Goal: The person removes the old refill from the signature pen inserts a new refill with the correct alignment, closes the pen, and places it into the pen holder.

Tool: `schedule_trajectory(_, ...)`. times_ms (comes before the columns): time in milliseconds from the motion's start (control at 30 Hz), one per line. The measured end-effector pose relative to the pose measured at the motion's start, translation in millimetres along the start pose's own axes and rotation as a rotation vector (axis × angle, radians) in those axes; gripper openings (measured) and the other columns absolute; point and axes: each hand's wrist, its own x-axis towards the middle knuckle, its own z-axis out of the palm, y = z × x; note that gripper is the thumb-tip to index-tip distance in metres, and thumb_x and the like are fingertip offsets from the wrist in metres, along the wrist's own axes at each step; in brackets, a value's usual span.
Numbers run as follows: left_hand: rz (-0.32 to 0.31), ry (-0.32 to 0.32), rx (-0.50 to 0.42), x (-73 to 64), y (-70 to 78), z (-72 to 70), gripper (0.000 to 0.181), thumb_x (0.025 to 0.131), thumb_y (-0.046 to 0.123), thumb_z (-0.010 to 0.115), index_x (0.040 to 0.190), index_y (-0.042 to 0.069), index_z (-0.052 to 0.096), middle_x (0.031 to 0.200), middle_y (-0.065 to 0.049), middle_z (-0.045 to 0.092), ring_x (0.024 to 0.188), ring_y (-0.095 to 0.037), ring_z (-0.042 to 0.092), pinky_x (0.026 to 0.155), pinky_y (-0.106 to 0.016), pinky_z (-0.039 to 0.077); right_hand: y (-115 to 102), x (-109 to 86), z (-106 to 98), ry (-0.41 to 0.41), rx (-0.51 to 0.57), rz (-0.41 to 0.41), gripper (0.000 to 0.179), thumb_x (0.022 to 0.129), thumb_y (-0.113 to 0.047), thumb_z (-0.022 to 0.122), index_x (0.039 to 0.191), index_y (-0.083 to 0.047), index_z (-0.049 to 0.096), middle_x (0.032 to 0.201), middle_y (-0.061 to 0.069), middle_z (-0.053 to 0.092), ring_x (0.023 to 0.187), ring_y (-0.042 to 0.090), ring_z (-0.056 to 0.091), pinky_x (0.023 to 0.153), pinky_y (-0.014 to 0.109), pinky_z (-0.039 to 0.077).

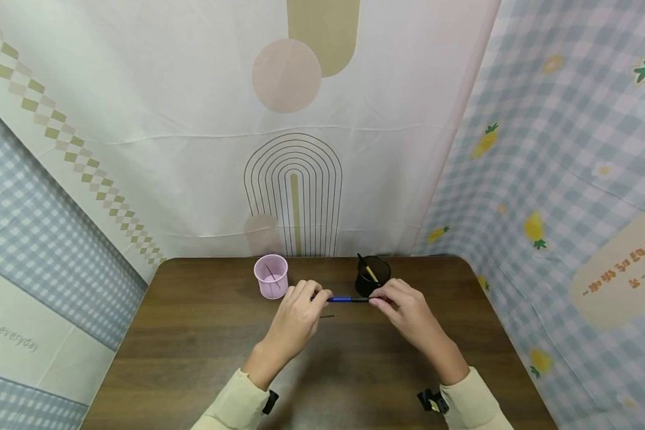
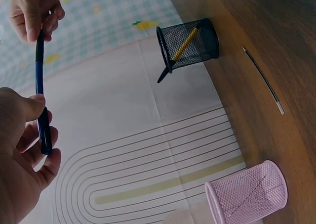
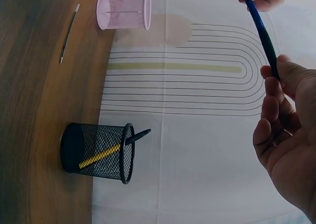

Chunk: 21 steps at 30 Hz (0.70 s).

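A blue pen (image 1: 341, 299) with a black grip section is held level between both hands above the table. My left hand (image 1: 297, 313) grips its blue barrel, thumb on one side and fingers curled behind. At the other end, my right hand (image 1: 408, 310) pinches the dark tip of the pen between thumb and fingers. Below the pen, a thin refill (image 2: 264, 80) with a clear end and a dark length lies on the wooden table.
At the back of the table stand a pink mesh cup (image 1: 273, 292) with a thin stick inside, and a black mesh cup (image 3: 106, 135) holding a yellow-and-black pen (image 3: 103, 155). A patterned cloth wall (image 1: 204, 179) rises directly behind the table (image 1: 193, 346).
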Motion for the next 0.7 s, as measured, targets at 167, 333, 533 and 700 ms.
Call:
schedule_trajectory(167,0.001,0.001,-0.001,0.0,-1.0,-0.9,0.010,0.097,0.014,0.066,0.106,0.010,0.069,0.096,-0.004,0.062,0.087,-0.021,0.058,0.069,-0.031,0.043,-1.4,0.8,-0.6,-0.007,-0.028,0.007,0.014,0.086,-0.009,0.082,0.098,-0.014,0.076,0.091,-0.006,0.067,0.082,0.005,0.057,0.070,0.015,0.048)
schedule_trajectory(333,0.000,0.001,-0.006,-0.3,-1.0,-1.0,0.010,0.096,0.013,0.067,0.106,0.010,0.069,0.096,-0.004,0.061,0.086,-0.021,0.058,0.070,-0.031,0.044,-5.1,1.7,-3.3,-0.025,-0.050,0.014,0.027,0.083,-0.007,0.085,0.107,-0.013,0.074,0.097,-0.004,0.067,0.088,0.008,0.060,0.073,0.015,0.051)
schedule_trajectory(533,-0.004,-0.008,-0.004,0.2,-0.1,-0.2,0.010,0.096,0.012,0.068,0.106,0.010,0.069,0.096,-0.004,0.061,0.086,-0.020,0.058,0.070,-0.031,0.044,-8.2,3.1,-4.2,-0.013,-0.087,-0.009,0.028,0.080,-0.005,0.087,0.101,-0.012,0.071,0.096,-0.004,0.067,0.089,0.009,0.059,0.076,0.014,0.049)
schedule_trajectory(700,-0.006,-0.011,-0.004,0.8,1.1,0.0,0.010,0.096,0.012,0.068,0.105,0.009,0.068,0.096,-0.004,0.061,0.086,-0.021,0.058,0.069,-0.031,0.044,-8.6,3.5,-4.2,0.012,-0.105,-0.031,0.027,0.078,-0.002,0.087,0.094,-0.014,0.070,0.094,-0.006,0.066,0.088,0.010,0.057,0.074,0.017,0.047)
